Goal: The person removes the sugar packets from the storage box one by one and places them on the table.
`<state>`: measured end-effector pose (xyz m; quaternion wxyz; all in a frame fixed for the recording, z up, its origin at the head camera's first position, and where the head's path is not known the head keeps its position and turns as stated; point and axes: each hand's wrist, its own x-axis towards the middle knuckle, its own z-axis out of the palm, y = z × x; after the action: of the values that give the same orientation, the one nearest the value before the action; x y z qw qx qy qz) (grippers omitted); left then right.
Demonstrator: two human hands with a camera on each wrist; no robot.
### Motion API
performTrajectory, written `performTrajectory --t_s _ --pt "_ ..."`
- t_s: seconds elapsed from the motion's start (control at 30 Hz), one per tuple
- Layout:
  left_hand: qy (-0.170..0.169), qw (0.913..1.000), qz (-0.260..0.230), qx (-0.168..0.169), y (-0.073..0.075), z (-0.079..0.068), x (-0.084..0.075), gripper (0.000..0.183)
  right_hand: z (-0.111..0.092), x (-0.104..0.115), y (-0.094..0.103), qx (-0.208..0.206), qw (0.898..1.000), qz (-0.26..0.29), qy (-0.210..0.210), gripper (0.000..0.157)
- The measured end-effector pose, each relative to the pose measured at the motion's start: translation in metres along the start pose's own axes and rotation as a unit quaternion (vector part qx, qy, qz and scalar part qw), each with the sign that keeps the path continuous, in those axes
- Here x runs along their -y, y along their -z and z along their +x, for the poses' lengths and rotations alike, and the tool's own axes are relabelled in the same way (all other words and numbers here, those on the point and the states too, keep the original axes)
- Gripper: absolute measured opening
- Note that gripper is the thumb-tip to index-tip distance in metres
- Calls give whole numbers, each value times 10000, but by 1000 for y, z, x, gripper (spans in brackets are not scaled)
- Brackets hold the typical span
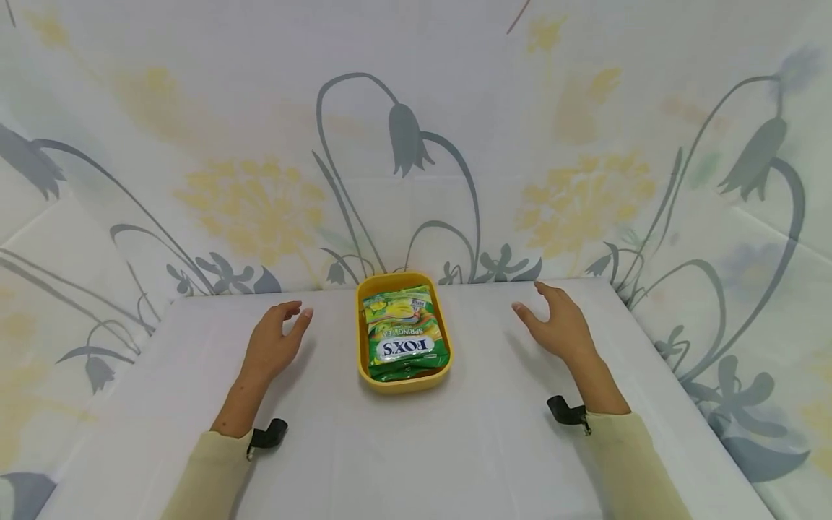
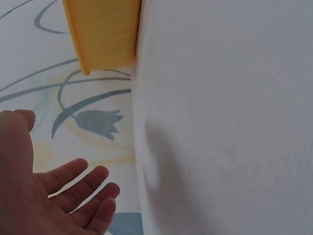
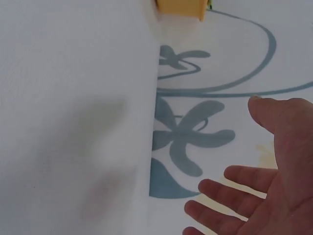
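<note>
Two empty hands, the left hand and right hand, hover with fingers loosely parted, apart from the yellow tray between them; its walls likely keep the FOX'S Spring Tea packet contained near the far edge of the white table.

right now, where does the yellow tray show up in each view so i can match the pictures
Head: the yellow tray sits near the middle, between the left hand and the right hand.
Left wrist: at the top, left of centre, cut off by the upper edge.
Right wrist: at the top, slightly right of centre, only a small part showing.
Shared landmark: the flower-print backdrop cloth.
</note>
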<state>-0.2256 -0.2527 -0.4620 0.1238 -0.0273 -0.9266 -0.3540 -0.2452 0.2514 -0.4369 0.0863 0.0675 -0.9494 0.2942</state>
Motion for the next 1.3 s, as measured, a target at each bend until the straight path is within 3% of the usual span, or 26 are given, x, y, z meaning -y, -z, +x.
performTrajectory --t_s 0.33,0.63,1.1,1.3 --pt "349 9969 -647 289 -22 3 -20 66 5 32 -9 76 9995 271 157 76" --pt "802 9856 -1363 601 -40 9 -36 65 15 59 -25 39 9982 501 321 70" --pt "1037 9620 -2467 548 -70 22 -41 54 26 109 -48 349 9956 648 574 62" --pt "798 9551 -2796 563 -77 24 -38 42 29 123 -60 507 9927 872 657 56"
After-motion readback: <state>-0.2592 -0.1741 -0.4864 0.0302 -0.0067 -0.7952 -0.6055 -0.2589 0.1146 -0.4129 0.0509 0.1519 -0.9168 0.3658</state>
